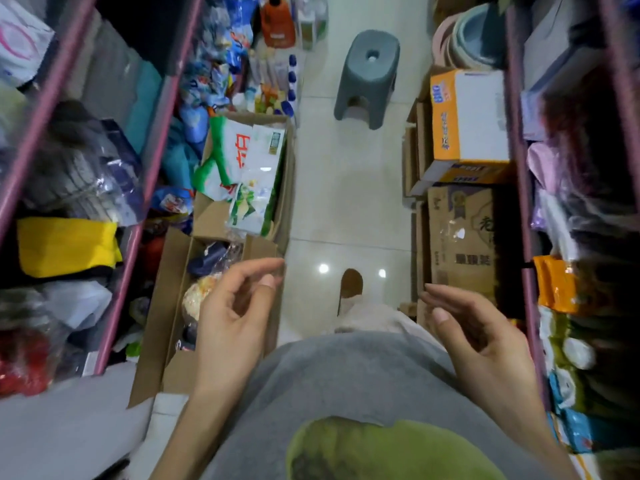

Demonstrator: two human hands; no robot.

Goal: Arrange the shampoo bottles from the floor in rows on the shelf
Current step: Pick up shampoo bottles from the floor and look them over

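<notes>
I look down a narrow shop aisle. My left hand [235, 306] hovers over an open cardboard box at the lower left, fingers loosely curled and apart, holding nothing. Palm turned inward, my right hand [474, 334] floats empty in front of the right shelf. Far up the aisle on the floor stand bottles: white ones with blue caps [289, 84], an orange bottle [277, 22] and a pale one [311, 26]. Pink-framed shelves [162, 109] run down both sides, packed with goods.
Open cardboard boxes [277, 188] with green-and-white bags line the left side of the floor. A grey plastic stool [369, 74] stands mid-aisle. Stacked cartons [464, 237] and an orange-and-white box [467, 116] narrow the right side. My foot [351, 282] is on the white tiles.
</notes>
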